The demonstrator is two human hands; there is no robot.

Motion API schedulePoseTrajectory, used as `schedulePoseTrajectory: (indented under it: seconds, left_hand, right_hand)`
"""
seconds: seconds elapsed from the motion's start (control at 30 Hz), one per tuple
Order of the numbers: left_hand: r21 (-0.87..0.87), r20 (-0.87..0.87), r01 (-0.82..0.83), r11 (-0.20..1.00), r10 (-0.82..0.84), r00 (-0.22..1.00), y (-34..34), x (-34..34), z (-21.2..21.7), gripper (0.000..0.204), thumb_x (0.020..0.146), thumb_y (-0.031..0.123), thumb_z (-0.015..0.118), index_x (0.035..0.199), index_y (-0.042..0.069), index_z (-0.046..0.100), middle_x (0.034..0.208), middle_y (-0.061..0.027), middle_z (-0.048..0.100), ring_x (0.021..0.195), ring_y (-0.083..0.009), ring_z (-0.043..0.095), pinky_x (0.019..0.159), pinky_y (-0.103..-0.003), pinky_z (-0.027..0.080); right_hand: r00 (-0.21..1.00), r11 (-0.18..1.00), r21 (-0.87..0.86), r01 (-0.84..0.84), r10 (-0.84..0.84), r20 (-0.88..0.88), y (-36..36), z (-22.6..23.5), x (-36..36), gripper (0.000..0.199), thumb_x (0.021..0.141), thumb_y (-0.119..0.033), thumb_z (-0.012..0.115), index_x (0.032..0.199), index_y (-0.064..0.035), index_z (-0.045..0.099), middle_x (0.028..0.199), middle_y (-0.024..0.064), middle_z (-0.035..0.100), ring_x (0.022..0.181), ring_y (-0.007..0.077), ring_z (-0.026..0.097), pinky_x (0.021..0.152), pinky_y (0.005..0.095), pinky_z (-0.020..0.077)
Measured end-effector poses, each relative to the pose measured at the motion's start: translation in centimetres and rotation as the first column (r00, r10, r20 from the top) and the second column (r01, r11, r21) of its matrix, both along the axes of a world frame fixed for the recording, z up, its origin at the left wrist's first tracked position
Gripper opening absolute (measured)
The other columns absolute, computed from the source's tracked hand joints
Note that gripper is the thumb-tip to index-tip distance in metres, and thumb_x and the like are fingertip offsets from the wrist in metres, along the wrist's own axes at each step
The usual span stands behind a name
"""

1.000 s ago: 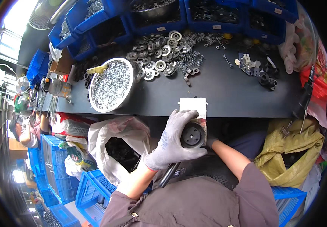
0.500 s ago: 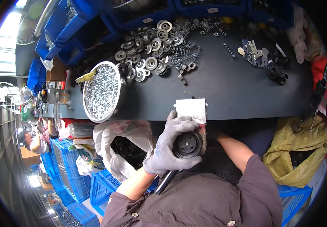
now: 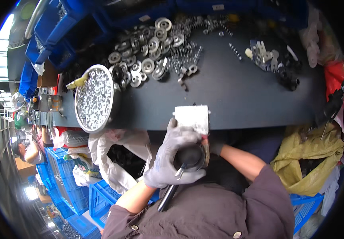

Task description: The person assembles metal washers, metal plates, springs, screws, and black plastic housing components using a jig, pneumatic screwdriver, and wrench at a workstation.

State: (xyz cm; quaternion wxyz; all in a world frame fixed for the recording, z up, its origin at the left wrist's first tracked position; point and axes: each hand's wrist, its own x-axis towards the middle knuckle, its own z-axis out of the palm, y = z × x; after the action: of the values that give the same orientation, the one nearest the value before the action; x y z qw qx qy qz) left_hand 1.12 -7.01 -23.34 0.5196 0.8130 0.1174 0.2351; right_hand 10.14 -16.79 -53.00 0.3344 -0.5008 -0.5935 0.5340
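My left hand (image 3: 164,163), in a grey glove, is wrapped round a round black part (image 3: 190,155) just below the table edge. The part's face is blurred and dark. A black rod-like handle (image 3: 168,197) with a bright metal end slants below it, in front of my body; whether it joins the part I cannot tell. Just beyond my left fingertips a whitish rectangular plate (image 3: 192,117) sits at the table edge. My right hand (image 3: 217,147) shows only a dark gloved bit near the wrist; its fingers are hidden in shadow beside the black part.
On the dark table (image 3: 227,99) stands a white bowl (image 3: 77,107) of small metal nuts. Behind it lie metal wheels (image 3: 148,65), springs (image 3: 184,55) and brackets (image 3: 265,53). Blue bins (image 3: 140,20) line the back. Sacks (image 3: 303,167) and blue crates (image 3: 102,199) flank me.
The black part's holed face, plain before, is now dark and blurred, and a bright metal end shows across it. More of my right wrist shows. The whole view has shifted slightly.
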Motion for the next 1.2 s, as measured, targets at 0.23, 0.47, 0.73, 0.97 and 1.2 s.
schedulePoseTrajectory:
  seconds: [0.23, 0.47, 0.73, 0.97, 1.2]
  left_hand:
    - [-0.627, -0.072, 0.084, 0.775, -0.165, 0.984, 3.8, -1.2, 2.3, 0.07, 0.073, 0.028, 0.085, 0.132, 0.003, 0.057, 0.131, -0.0125, 0.06, 0.128, -0.0302, 0.053, 0.117, -0.045, 0.029]
    - [0.571, -0.275, -0.056, 0.819, 0.255, 0.927, 11.1, 12.4, 6.1, 0.028, 0.087, 0.014, 0.068, 0.111, 0.0, 0.07, 0.106, -0.0151, 0.067, 0.101, -0.0284, 0.065, 0.089, -0.038, 0.05]
    - [0.925, -0.315, 0.096, 0.368, 0.598, 0.737, 13.7, 22.2, 1.6, 0.025, 0.087, 0.029, 0.065, 0.094, 0.007, 0.076, 0.097, -0.0156, 0.068, 0.095, -0.0338, 0.064, 0.085, -0.046, 0.05]
    - [0.938, -0.148, -0.015, 0.347, 0.438, 0.887, 13.6, 19.0, 4.2, 0.014, 0.086, 0.018, 0.066, 0.084, 0.006, 0.073, 0.091, -0.0146, 0.068, 0.091, -0.0303, 0.064, 0.081, -0.044, 0.05]
    - [-0.456, -0.271, -0.314, 0.833, 0.206, 0.94, 8.6, 8.5, 12.2, 0.019, 0.097, 0.019, 0.061, 0.096, 0.001, 0.067, 0.08, 0.0, 0.062, 0.072, -0.0101, 0.055, 0.068, -0.023, 0.043]
  right_hand:
    - [0.998, 0.983, 0.182, 0.039, -0.028, -0.064, 1.8, -0.7, 0.8, 0.035, 0.092, -0.038, 0.057, 0.115, -0.0123, 0.065, 0.115, 0.0153, 0.065, 0.102, 0.0346, 0.064, 0.088, 0.0506, 0.0497]
    - [0.894, 0.994, 0.088, 0.067, -0.021, -0.448, 1.0, 2.0, 3.4, 0.031, 0.09, -0.02, 0.057, 0.12, -0.0216, 0.064, 0.119, 0.0107, 0.062, 0.111, 0.0306, 0.059, 0.095, 0.0433, 0.0474]
    - [0.968, 0.97, 0.203, 0.131, -0.169, 0.184, 0.5, 6.2, 4.2, 0.023, 0.089, -0.023, 0.058, 0.106, -0.0089, 0.064, 0.105, 0.0157, 0.066, 0.095, 0.0318, 0.063, 0.085, 0.0442, 0.0496]
    - [0.873, 0.965, 0.262, 0.001, -0.128, 0.47, -0.8, 9.0, 5.7, 0.024, 0.083, -0.024, 0.062, 0.097, -0.0056, 0.067, 0.1, 0.0183, 0.068, 0.09, 0.0341, 0.065, 0.079, 0.0462, 0.0507]
    - [0.727, 0.964, -0.083, -0.252, 0.245, 0.642, -5.1, 25.5, 11.4, 0.031, 0.084, -0.036, 0.065, 0.098, -0.0096, 0.073, 0.094, 0.0149, 0.071, 0.088, 0.0305, 0.07, 0.074, 0.0452, 0.0534]
